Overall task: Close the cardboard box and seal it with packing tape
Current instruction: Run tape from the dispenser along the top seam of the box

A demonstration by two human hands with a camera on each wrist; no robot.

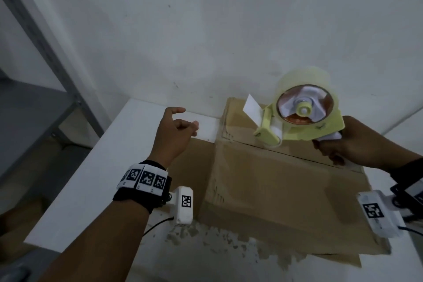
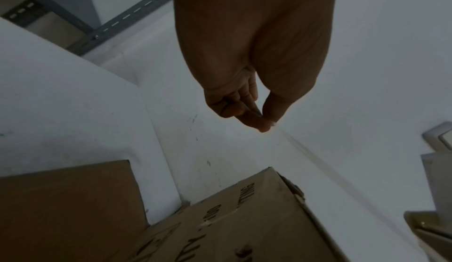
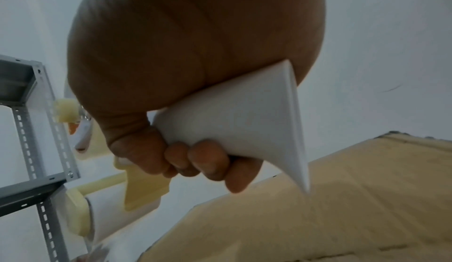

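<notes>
A brown cardboard box (image 1: 274, 181) stands on the white table with its top flaps folded down and a seam running across the top. My right hand (image 1: 336, 147) grips the white handle (image 3: 232, 115) of a pale yellow tape dispenser (image 1: 306, 121). The dispenser's roller end sits at the far part of the seam, and a loose white tape end (image 1: 251, 107) sticks up from it. My left hand (image 1: 183, 125) hovers left of the box, above the table. Its fingers (image 2: 254, 123) are loosely curled and hold nothing. In the wrist views the box (image 2: 244, 227) (image 3: 342, 208) lies below each hand.
A flat brown cardboard piece (image 1: 192, 158) lies on the white table (image 1: 103, 167) against the box's left side. A grey metal rack (image 1: 45, 64) stands to the left. A white wall rises right behind the box. The table's near surface (image 1: 217, 242) is chipped.
</notes>
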